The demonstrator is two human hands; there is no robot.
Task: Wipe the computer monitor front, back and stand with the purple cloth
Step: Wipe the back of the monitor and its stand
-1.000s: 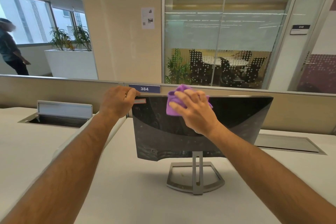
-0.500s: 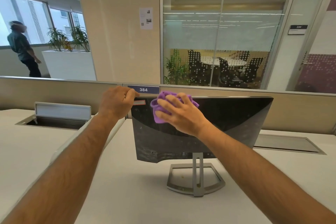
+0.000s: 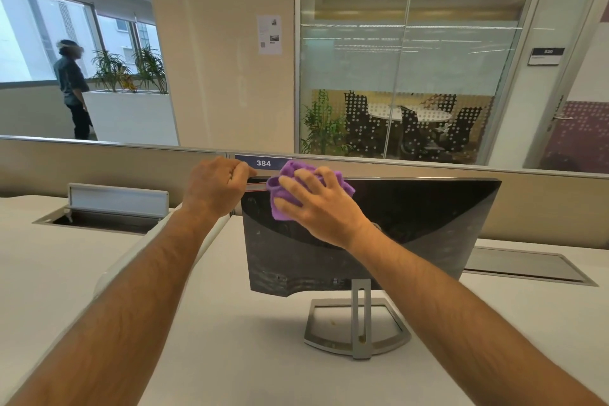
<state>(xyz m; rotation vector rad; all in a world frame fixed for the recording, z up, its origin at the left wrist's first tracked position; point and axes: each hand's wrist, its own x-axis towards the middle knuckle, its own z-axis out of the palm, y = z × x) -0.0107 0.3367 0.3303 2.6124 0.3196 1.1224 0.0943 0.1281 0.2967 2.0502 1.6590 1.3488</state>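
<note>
Open-plan office; white desk (image 3: pixel 204 323) runs up to a beige partition (image 3: pixel 99 161) with a blue tag reading 384 (image 3: pixel 263 163). Glass-walled meeting room (image 3: pixel 412 122) beyond, planter (image 3: pixel 131 115) by the window, a person (image 3: pixel 71 89) standing beside it.

Monitor (image 3: pixel 412 224) stands on the desk with its dark glossy back toward the camera, grey stand (image 3: pixel 359 323) below it.

Left hand (image 3: pixel 216 186): fingers curled over the monitor's top left corner, gripping the edge, thumb side up against the 384 tag.

Right hand (image 3: pixel 316 204): fingers spread and bent over the bunched purple cloth (image 3: pixel 283 188), pressing it to the monitor's back near the top edge. Cloth shows between and past the fingertips, just beside the left hand's knuckles.

Open cable hatch (image 3: pixel 108 208) in the desk, out past the left hand.
</note>
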